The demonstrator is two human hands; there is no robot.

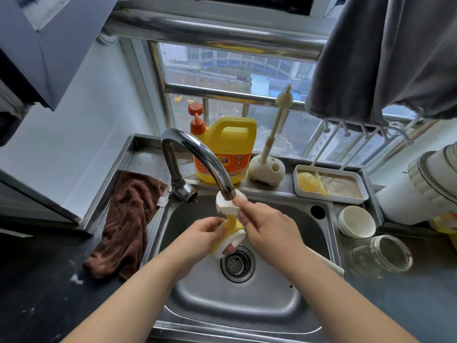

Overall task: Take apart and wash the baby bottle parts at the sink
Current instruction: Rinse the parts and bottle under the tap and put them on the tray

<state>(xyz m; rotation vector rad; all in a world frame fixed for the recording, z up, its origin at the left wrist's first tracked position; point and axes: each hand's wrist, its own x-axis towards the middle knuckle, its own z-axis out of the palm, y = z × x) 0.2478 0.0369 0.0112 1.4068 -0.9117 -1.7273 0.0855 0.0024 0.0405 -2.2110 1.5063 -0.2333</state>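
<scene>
Your left hand (206, 235) is gripping the yellow-and-white bottle part (228, 237) over the sink (247, 300), near the drain (238, 264); your right hand (265, 225) is pinching the brush (227, 201) under the tap (197, 154). Wet fingers risk dropping either.

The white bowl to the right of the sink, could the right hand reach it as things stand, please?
Probably yes, once freed: the right hand holds a brush, and nothing stands between it and the white bowl.

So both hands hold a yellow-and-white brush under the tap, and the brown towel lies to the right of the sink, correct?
Not quite. The head view shows the brown towel left of the sink, not right. The left hand and right hand do hold the yellow-and-white brush under the tap.
</scene>
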